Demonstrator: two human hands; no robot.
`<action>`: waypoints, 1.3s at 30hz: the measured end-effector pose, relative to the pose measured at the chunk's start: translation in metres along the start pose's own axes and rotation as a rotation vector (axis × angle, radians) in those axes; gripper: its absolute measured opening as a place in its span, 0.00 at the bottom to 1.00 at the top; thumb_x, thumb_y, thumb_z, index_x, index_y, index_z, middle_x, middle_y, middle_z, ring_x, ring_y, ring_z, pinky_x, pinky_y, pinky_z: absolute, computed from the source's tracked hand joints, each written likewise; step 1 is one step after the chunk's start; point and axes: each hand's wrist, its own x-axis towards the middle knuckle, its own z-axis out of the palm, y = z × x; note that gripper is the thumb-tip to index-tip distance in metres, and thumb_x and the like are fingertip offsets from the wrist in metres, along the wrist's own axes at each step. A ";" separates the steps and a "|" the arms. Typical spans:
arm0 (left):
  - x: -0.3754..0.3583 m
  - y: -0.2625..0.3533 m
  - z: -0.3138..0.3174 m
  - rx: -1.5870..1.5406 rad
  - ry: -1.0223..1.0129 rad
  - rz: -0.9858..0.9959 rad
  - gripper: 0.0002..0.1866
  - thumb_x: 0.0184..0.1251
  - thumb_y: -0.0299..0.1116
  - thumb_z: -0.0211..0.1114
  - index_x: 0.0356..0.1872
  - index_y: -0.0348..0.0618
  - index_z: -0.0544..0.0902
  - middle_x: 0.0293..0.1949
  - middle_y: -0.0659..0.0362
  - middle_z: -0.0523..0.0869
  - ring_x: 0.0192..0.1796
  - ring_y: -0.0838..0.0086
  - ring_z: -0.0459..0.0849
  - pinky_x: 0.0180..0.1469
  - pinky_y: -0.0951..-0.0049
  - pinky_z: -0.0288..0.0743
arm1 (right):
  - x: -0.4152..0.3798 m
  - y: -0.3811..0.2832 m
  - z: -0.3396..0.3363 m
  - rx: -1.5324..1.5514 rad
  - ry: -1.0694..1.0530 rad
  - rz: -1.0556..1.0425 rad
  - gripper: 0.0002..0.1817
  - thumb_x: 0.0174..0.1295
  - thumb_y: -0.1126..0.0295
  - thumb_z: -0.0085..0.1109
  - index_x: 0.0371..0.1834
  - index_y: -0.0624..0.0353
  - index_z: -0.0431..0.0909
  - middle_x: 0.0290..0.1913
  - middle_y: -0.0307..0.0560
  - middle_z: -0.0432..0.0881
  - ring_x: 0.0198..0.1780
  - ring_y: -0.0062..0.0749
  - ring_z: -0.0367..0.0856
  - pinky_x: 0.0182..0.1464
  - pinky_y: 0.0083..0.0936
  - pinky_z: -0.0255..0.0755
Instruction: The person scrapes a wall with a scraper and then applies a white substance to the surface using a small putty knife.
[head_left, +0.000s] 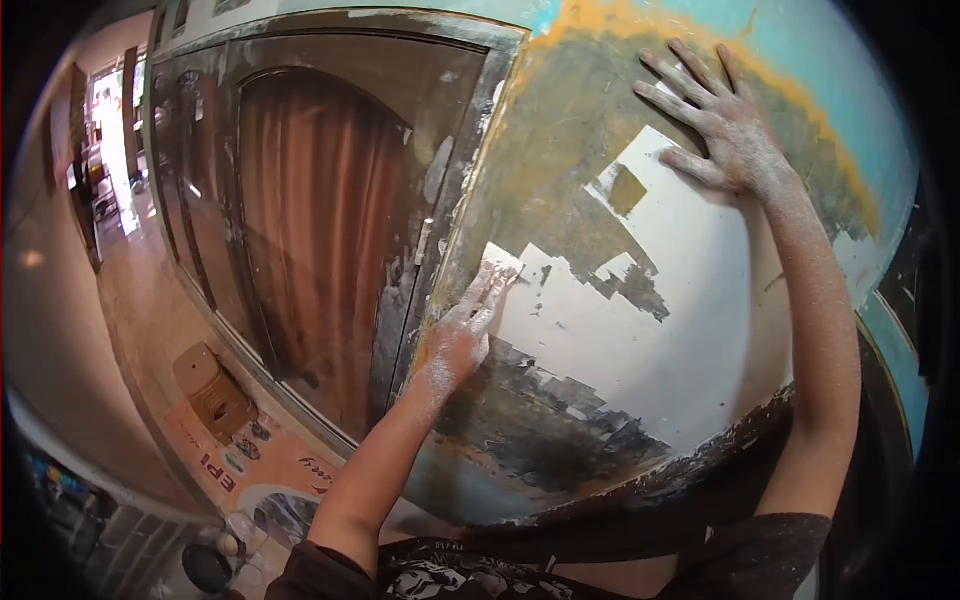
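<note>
My left hand, dusted white, grips a small putty knife and presses its blade flat against the wall at the edge of a white filler patch. My right hand rests flat on the wall higher up, fingers spread, at the upper edge of the white patch. The wall around the patch is worn, with grey, yellow and turquoise paint showing.
A wooden door frame with a glass pane and a brown curtain behind it stands left of the wall. Far below on the floor lie a small wooden stool, a printed sheet and a dark bowl.
</note>
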 end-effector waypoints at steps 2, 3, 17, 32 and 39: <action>-0.004 -0.002 0.001 0.013 0.004 -0.007 0.37 0.56 0.16 0.57 0.72 0.47 0.78 0.83 0.60 0.64 0.60 0.57 0.87 0.56 0.60 0.84 | -0.002 0.004 -0.005 0.001 -0.026 -0.003 0.40 0.67 0.35 0.57 0.83 0.24 0.61 0.88 0.23 0.51 0.88 0.34 0.45 0.89 0.55 0.30; -0.011 -0.003 0.003 0.019 -0.014 -0.005 0.37 0.57 0.16 0.57 0.72 0.48 0.78 0.83 0.61 0.64 0.59 0.57 0.87 0.56 0.60 0.84 | -0.003 0.001 -0.008 0.007 -0.074 0.003 0.41 0.66 0.36 0.58 0.83 0.24 0.62 0.87 0.24 0.52 0.88 0.34 0.45 0.89 0.54 0.30; -0.091 -0.033 0.031 0.154 -0.112 0.052 0.45 0.55 0.21 0.63 0.80 0.52 0.68 0.83 0.62 0.64 0.55 0.59 0.84 0.53 0.63 0.85 | -0.009 0.005 0.008 -0.050 0.098 -0.037 0.42 0.65 0.31 0.52 0.81 0.32 0.67 0.86 0.32 0.57 0.87 0.41 0.50 0.88 0.54 0.37; -0.109 -0.062 0.050 0.211 -0.099 0.019 0.39 0.53 0.23 0.62 0.74 0.47 0.76 0.79 0.59 0.72 0.49 0.60 0.85 0.48 0.65 0.86 | -0.006 0.009 0.015 -0.063 0.167 -0.080 0.41 0.66 0.32 0.52 0.81 0.33 0.68 0.86 0.32 0.58 0.87 0.40 0.49 0.88 0.53 0.37; -0.103 -0.073 0.050 0.182 -0.012 0.086 0.41 0.51 0.23 0.63 0.75 0.48 0.75 0.78 0.60 0.73 0.46 0.61 0.86 0.46 0.66 0.86 | 0.007 -0.028 0.015 -0.098 0.095 -0.185 0.45 0.68 0.25 0.41 0.83 0.34 0.64 0.87 0.31 0.56 0.88 0.41 0.47 0.89 0.53 0.32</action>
